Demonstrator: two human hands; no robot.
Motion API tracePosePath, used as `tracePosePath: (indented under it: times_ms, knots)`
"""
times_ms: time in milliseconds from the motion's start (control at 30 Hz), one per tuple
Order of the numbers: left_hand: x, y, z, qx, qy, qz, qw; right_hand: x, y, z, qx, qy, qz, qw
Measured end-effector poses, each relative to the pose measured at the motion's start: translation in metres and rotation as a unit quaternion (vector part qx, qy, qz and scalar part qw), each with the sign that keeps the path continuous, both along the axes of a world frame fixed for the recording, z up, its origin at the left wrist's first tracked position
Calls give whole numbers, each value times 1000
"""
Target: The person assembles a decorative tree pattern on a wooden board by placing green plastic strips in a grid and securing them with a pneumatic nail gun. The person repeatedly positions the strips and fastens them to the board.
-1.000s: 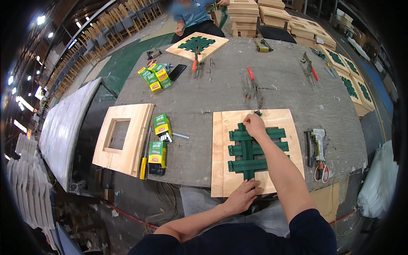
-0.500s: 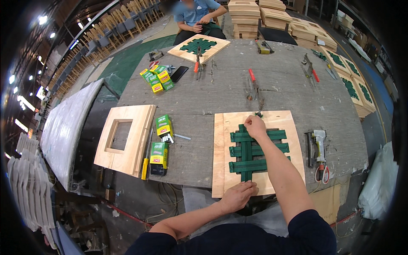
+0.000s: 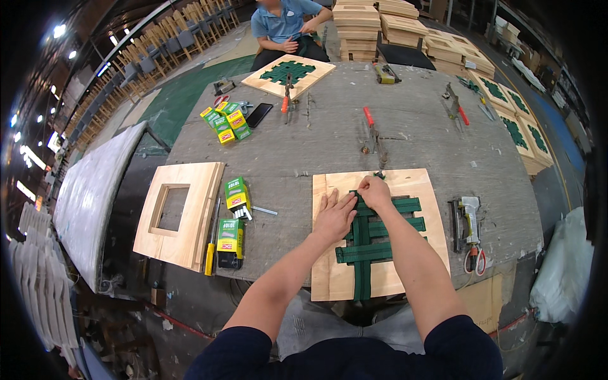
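Observation:
A square wooden frame (image 3: 324, 272) lies before me, with green webbing straps woven across its opening. One lengthwise strap (image 3: 361, 275) passes over and under several crosswise straps (image 3: 373, 253), and its near end reaches the frame's front edge. At the strap's far end, the fingers of my right hand (image 3: 376, 192) are closed in a pinch on it. My left hand (image 3: 335, 216) lies on the wood just left of that end, fingers stretched out, fingertips beside the strap. A clamp-like tool (image 3: 380, 173) touches the frame's far edge; my right hand partly hides the strap end.
Left are bare wooden frames (image 3: 145, 234), a yellow-handled screwdriver (image 3: 209, 256) and staple boxes (image 3: 230, 235). A staple gun (image 3: 470, 218) and red-handled scissors (image 3: 474, 259) lie right. Farther off are red-handled pliers (image 3: 368, 117), a phone (image 3: 259, 115) and a seated person (image 3: 285, 28) behind another webbed frame (image 3: 253, 80).
My left hand has moved from the strap's near end up to its far end, beside my right hand. The strap's near end is now uncovered. The other person's hands have moved apart.

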State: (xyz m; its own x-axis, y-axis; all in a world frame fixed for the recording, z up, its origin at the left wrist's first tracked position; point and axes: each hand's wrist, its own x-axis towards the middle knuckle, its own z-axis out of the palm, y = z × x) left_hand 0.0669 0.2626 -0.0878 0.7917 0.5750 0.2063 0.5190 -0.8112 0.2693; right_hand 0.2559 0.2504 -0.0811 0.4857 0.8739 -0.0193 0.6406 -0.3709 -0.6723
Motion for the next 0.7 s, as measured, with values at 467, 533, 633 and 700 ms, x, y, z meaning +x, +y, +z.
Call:
tracePosePath:
  times_ms: [467,533,633,700]
  knots:
    - [-6,4,3,-9,24,46,999,46,-35,33,41,378,-45,924]
    - [-2,2,6,-22,29,48,998,103,-86,45,128,301,-94,940]
    - [9,-3,-1,-13,26,36,999,192,-185,61,67,45,-268,960]
    - [13,-6,-4,-39,24,32,998,230,-246,68,-86,-127,-323,934]
